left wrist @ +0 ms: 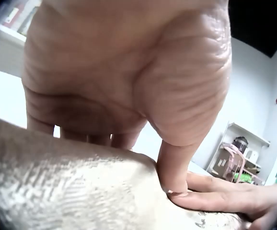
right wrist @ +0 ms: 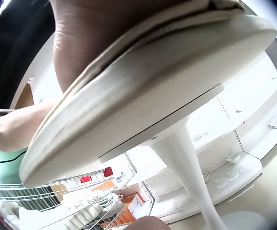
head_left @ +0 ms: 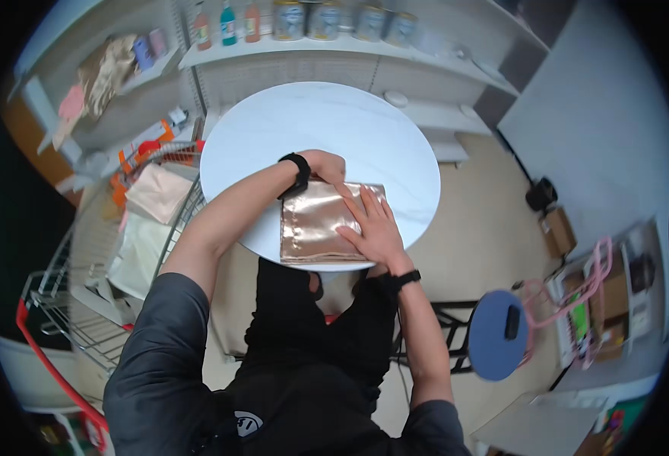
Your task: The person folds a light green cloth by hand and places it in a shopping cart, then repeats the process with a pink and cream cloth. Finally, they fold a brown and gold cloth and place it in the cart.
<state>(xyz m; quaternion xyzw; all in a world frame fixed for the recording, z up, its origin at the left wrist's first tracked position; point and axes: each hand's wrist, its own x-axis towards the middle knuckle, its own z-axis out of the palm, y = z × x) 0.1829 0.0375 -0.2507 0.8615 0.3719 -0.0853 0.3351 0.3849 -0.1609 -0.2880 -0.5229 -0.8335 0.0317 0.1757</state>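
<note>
A shiny rose-gold cloth (head_left: 315, 228), folded into a rough square, lies at the near edge of the round white table (head_left: 274, 121). Across its right part rests my right hand (head_left: 376, 228), fingers spread and flat. My left hand (head_left: 325, 166) is at the cloth's far edge, its fingers bent. In the left wrist view, the thumb of the left hand (left wrist: 129, 72) presses on the cloth (left wrist: 81, 187) beside the right fingers (left wrist: 220, 201), while its other fingers pass behind a raised fold. The right wrist view has part of the right hand (right wrist: 90, 43) above the table edge (right wrist: 129, 105).
A wire shopping cart (head_left: 84, 304) holding pale cloths (head_left: 156, 194) stands at the left. Shelves with bottles and tins (head_left: 289, 23) line the back. At the right are a blue stool (head_left: 490, 342) with a dark object on it and a pink frame (head_left: 597, 266).
</note>
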